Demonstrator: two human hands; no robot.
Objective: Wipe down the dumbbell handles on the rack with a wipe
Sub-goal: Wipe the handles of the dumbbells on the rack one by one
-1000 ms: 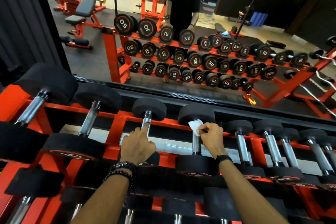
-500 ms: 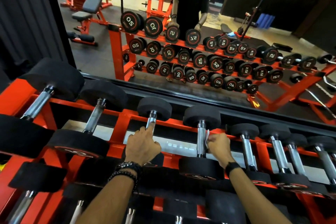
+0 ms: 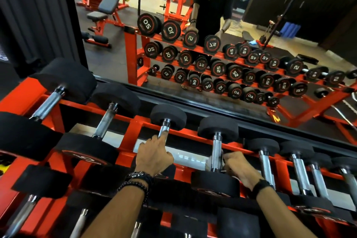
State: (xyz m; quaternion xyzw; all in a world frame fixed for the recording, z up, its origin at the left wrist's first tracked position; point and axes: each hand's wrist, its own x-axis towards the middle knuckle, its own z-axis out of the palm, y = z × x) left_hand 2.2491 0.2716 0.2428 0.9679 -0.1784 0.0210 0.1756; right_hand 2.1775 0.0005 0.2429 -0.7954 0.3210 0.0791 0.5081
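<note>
The right hand (image 3: 234,164) curls its fingers, gripping a white crumpled wipe (image 3: 209,163) round the chrome dumbbell handle (image 3: 216,150) at four o'clock of the orange steel rack (image 3: 135,123), mid-wipe, while the left hand (image 3: 153,155) rests loosely on the neighbouring handle (image 3: 164,128), likely next

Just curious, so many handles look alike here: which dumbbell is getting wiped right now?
The fourth dumbbell from the left on the top row; the right hand wraps a wipe round its handle.
</note>
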